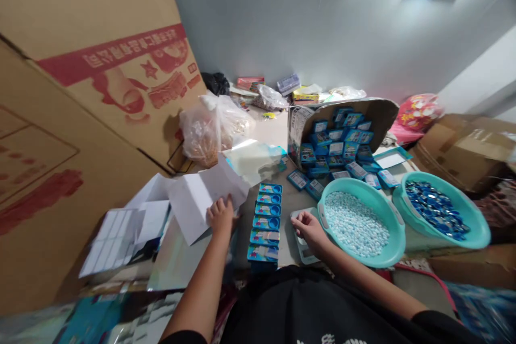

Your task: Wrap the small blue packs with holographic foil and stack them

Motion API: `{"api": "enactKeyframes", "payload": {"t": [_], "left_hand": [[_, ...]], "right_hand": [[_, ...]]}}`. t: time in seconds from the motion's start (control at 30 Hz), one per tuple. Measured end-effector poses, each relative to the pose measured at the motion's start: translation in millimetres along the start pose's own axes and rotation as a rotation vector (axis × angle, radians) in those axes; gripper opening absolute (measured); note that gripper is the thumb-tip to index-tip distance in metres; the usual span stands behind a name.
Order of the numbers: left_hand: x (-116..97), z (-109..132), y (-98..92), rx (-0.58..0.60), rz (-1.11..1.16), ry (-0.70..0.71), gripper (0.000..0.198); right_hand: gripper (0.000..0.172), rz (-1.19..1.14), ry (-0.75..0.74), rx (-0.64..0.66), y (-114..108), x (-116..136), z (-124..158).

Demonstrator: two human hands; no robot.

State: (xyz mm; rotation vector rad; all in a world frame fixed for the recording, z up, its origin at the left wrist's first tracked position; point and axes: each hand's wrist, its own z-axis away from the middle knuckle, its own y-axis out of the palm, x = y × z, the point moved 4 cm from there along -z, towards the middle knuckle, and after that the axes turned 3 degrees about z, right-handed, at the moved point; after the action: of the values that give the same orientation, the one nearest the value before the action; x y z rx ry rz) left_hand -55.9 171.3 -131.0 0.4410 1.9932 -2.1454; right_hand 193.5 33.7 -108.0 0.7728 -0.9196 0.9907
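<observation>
My left hand (221, 216) lies with its fingers spread on a creased white card sheet (197, 193), left of the middle of the table. Between my hands runs a column of small blue printed boxes (266, 223); several show a round blue shape on top. My right hand (308, 230) is closed, fingertips drawn together, over a pale flat device (303, 250) that looks like a small scale. Whatever those fingers hold, if anything, is hidden. Just right of this hand stands a turquoise basin (397, 247) full of small pale blue and white pieces.
A second turquoise basin (481, 231) holds shiny dark blue packets. Behind the basins, a tipped carton (296, 131) spills small blue boxes (336, 148). Plastic bags (213, 126) sit at the back left. Big cardboard boxes (100, 97) wall off the left side.
</observation>
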Motion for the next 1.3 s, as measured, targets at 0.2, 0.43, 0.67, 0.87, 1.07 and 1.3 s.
{"api": "enactKeyframes", "payload": {"t": [0.2, 0.43, 0.67, 0.87, 1.07, 1.3], "left_hand": [[20.4, -8.5, 2.7, 0.021, 0.089, -0.010, 0.041], [34.3, 13.7, -45.4, -0.134, 0.322, -0.233, 0.043], [9.6, 95.7, -165.4, -0.882, 0.577, -0.218, 0.037], [-43.5, 141.3, -184.8, -0.702, 0.810, -0.098, 0.031], [-77.5, 151.8, -186.4, -0.570, 1.164, -0.100, 0.041], [-78.2, 174.7, -219.6, -0.973, 0.733, 0.047, 0.077]], "right_hand": [[0.047, 0.298, -0.314, -0.261, -22.1, 42.6, -0.1], [0.034, 0.425, -0.418, -0.292, -46.0, 60.7, -6.2], [0.057, 0.666, -1.011, -0.139, -15.1, 133.0, 19.1], [0.086, 1.192, -1.420, 0.214, 49.8, 203.1, 75.1], [0.085, 1.325, -1.395, 0.509, 70.3, 232.7, 80.0], [0.069, 1.350, -1.192, 0.712, 72.3, 223.9, 79.0]]}}
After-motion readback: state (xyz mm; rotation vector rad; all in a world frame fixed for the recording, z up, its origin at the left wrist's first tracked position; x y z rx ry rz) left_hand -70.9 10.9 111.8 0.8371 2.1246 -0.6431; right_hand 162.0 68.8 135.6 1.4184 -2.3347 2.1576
